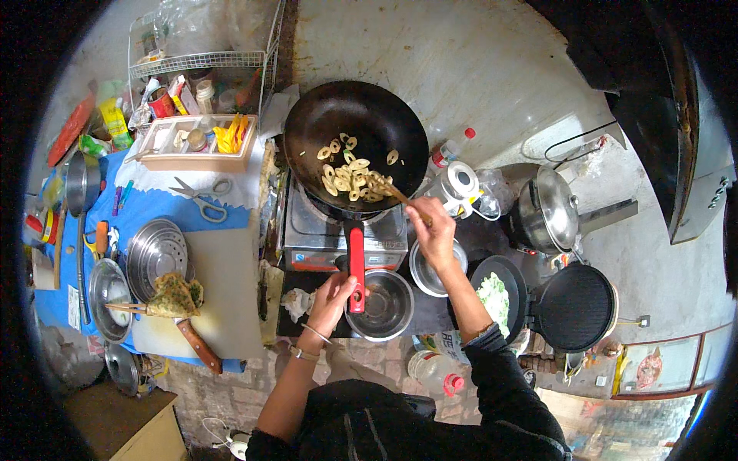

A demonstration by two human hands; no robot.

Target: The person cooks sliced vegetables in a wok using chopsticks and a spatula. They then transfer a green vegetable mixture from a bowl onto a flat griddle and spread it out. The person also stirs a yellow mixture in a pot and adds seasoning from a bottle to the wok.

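My left hand (pixel 330 302) grips the end of the red handle (pixel 357 262) of a black wok (pixel 357 106). The wok sits on a silver stove (pixel 294 225). My right hand (pixel 432 227) holds a slim wooden utensil (pixel 402 197), with its tip among the food; I cannot tell whether it is chopsticks or a spatula. Pale oval slices of food (pixel 344 178) with holes in their middles are heaped in the lower part of the wok. A few lie apart on its wall. Below the stove, a metal bowl (pixel 398 305) stands by the handle.
Another metal bowl (pixel 436 285) lies under my right forearm. An open electric griddle (pixel 493 266) holds chopped greens (pixel 494 299). A lidded steel pot (pixel 554 210) and a white kettle (pixel 447 183) stand right. Left are a cutting board (pixel 230 288), a wooden-handled knife (pixel 199 346) and scissors (pixel 210 199).
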